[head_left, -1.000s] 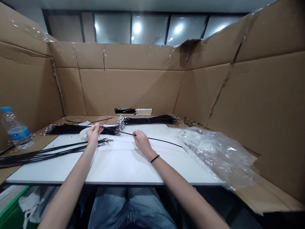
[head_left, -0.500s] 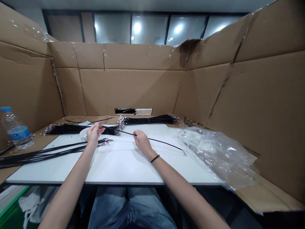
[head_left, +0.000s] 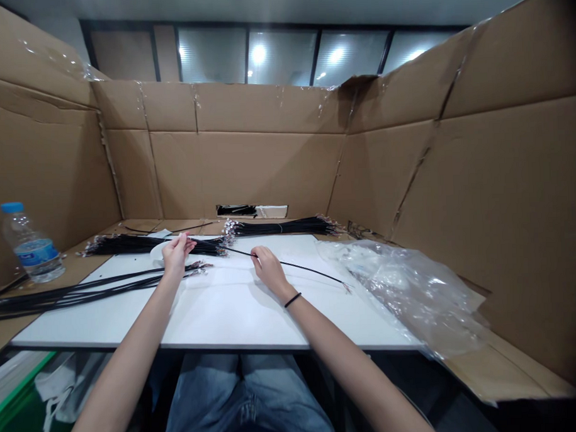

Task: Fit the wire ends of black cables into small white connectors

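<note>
A single thin black cable [head_left: 305, 269] runs across the white table [head_left: 225, 313] from left to right. My left hand [head_left: 176, 252] pinches its left end above a small white dish [head_left: 157, 251]. My right hand [head_left: 267, 269] is closed on the cable near its middle, a black band on the wrist. The cable's right end with bare wire tips lies on the table near the plastic bag. Loose black cables [head_left: 83, 290] lie just left of my left hand.
Bundles of black cables lie at the back left [head_left: 142, 244] and back middle [head_left: 281, 227]. A crumpled clear plastic bag [head_left: 408, 287] covers the right side. A water bottle [head_left: 28, 244] stands at far left. Cardboard walls [head_left: 248, 160] enclose the table.
The cable's right end has slid a little to the left along the table. Both hands stay almost where they were.
</note>
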Demonstrator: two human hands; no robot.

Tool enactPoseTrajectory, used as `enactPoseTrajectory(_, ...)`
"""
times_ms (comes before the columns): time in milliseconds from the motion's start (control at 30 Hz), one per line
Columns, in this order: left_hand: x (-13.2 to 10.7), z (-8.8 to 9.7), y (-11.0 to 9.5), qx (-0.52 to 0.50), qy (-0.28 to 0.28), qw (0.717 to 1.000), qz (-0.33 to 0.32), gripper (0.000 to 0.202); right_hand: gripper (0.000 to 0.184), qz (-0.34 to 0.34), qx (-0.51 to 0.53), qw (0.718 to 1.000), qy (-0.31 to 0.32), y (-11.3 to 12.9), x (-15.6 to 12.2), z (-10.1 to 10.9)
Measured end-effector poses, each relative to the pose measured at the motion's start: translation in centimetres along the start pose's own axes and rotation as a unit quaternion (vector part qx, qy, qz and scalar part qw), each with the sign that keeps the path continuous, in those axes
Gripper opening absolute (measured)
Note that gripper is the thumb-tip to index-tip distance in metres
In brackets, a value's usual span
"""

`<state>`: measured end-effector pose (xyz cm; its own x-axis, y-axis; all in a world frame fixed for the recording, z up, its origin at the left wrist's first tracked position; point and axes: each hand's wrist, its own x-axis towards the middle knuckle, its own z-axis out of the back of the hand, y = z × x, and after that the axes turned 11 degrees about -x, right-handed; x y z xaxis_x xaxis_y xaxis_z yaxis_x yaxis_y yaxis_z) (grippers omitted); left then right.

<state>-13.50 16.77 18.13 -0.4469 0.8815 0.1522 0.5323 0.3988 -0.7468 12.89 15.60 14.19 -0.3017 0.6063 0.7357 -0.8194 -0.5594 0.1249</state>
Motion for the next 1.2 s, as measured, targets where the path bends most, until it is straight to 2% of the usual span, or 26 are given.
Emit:
enactPoseTrajectory(167, 0.1, 0.2, -0.3, -0.015, -0.024, 1.000, -0.009, 0.020, 0.012, 0.001, -0.015, 1.000, 0.008, 0.2, 0.1, 0.1)
enactPoseTrajectory(333, 0.5, 0.7, -0.8, -0.040, -0.077, 0.996, -0.027, 0.021, 0.009, 0.002, -0.038, 0.999, 0.019, 0.0, 0.2, 0.1)
enactPoseTrajectory(567, 1.3, 1.8, -2.0, -0.062, -0.135, 0.987, -0.067, 0.022, 0.012, -0.004, -0.067, 0.997, 0.024, -0.4, 0.2, 0.3)
enactPoseTrajectory(967, 3.3, 4.8, -4.5, -0.052, -0.229, 0.962, -0.137, 0.030, 0.019, -0.050, -0.082, 0.995, -0.002, -3.1, 0.5, 0.8)
enactPoseTrajectory(1200, 3.3, 5.9, -5.5, -0.036, -0.279, 0.948, -0.151, 0.034, 0.016, -0.073, -0.047, 0.996, -0.029, -3.8, 0.4, 1.4)
